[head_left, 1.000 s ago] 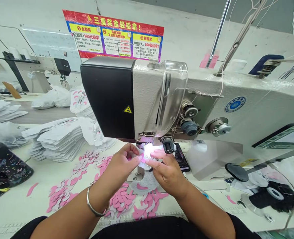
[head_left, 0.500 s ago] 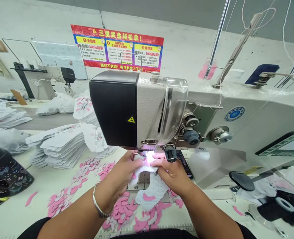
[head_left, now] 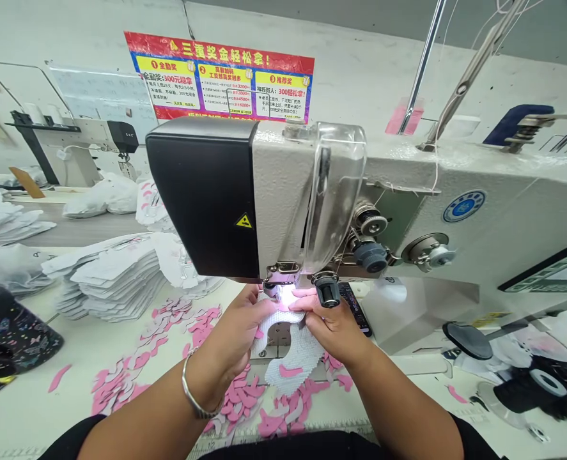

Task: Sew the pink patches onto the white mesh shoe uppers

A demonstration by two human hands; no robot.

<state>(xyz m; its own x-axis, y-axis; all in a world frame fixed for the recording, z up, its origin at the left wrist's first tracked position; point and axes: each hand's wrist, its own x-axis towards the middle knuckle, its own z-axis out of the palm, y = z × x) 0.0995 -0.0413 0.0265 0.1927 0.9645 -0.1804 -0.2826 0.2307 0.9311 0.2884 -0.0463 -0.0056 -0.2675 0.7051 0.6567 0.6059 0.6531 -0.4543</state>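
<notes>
A white textured fabric piece [head_left: 307, 350] with a curved cut-out lies under the lit needle area of the sewing machine [head_left: 283, 204]. My left hand [head_left: 245, 319] grips its left edge, thumb on top near the presser foot. On the other side my right hand [head_left: 328, 322] pinches the fabric, its fingertips close to the needle. Glare and my fingers hide the exact spot under the needle. One pink curved patch [head_left: 290, 370] rests on the fabric's lower part. Loose pink patches [head_left: 240, 396] are heaped on the table beneath and beside my wrists.
Stacks of white fabric pieces [head_left: 115, 281] stand at the left, behind a dark patterned bottle [head_left: 15, 332]. A phone [head_left: 357, 310] lies behind my right hand. At the right are a black thread spool [head_left: 527, 393] and a control panel [head_left: 546, 275].
My view has shifted slightly closer to the machine. Both hands stay at the needle on the white fabric, with little visible movement.
</notes>
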